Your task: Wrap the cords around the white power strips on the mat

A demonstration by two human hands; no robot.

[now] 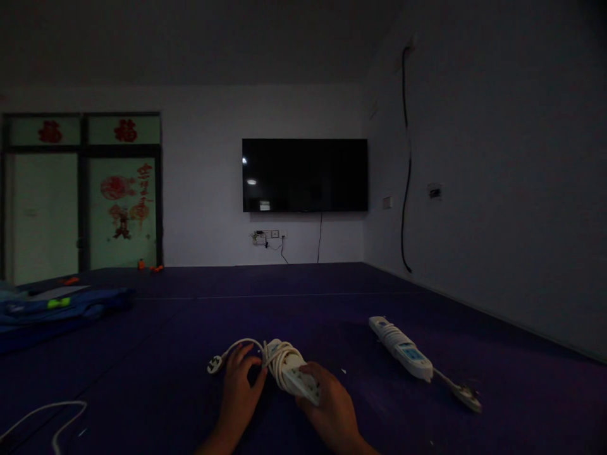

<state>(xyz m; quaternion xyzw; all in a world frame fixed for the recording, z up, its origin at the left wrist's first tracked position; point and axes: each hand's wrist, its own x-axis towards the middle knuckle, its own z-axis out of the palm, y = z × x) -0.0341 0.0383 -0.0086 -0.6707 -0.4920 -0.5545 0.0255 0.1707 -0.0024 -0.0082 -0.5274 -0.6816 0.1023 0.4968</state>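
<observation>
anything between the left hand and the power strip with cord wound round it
Nothing visible stands between the left hand and the power strip; only the strip's own cord runs past that hand to the plug. The right hand holds the near end; a second strip lies off to the right.

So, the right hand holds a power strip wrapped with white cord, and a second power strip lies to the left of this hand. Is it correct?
Not quite: in the head view, the second power strip lies to the right of the right hand, which does hold a power strip wrapped with white cord.
</observation>
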